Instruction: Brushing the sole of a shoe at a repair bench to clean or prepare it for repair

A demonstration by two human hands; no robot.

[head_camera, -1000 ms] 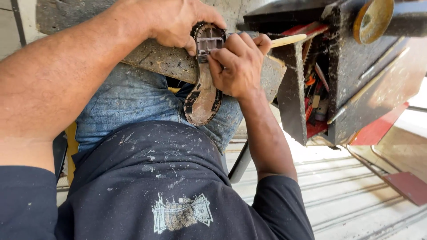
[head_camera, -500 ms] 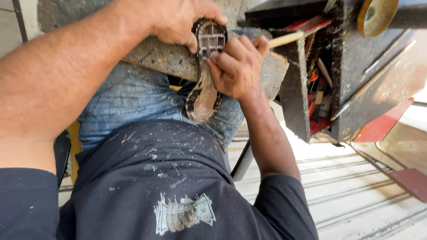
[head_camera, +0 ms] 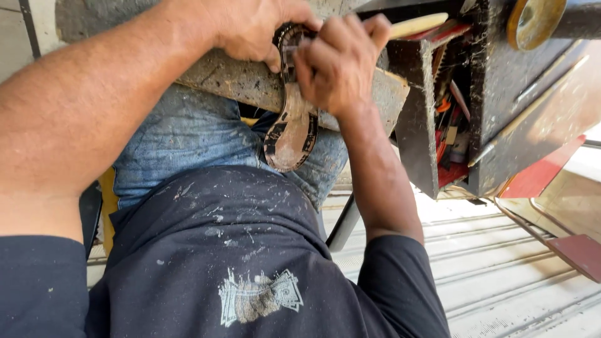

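Right hand: the right hand (head_camera: 341, 59) is curled shut around a pale wooden stick (head_camera: 418, 25), whose rounded end juts out past the knuckles on the far side; the fingertips press on the upper part of a shoe sole (head_camera: 291, 119).
Left hand: the left hand (head_camera: 260, 28) is clamped over the top end of the shoe sole, thumb down beside it, touching the right hand's fingers.
Shoe sole: dark-rimmed, with a worn tan middle; it stands on end between the two hands, upper end covered by them, lower rounded end hanging free below both hands and over the jeans (head_camera: 181, 134).
Surface: a rough grey slab surface (head_camera: 235, 81) lies just under both hands; the sole leans against its near edge.
Box: to the outer side of the right hand, a dark grimy box (head_camera: 494, 94) stands open, with red and orange tools (head_camera: 451, 134) packed inside; what each tool is cannot be told.
Round disc: a yellowish round disc (head_camera: 532, 22) sits above the box, well apart from the right hand.
Clothing: a dark shirt (head_camera: 225, 263) flecked with pale spots lies nearest the camera, below both forearms.
Floor: a pale ribbed floor (head_camera: 501, 275) lies beneath the right forearm.
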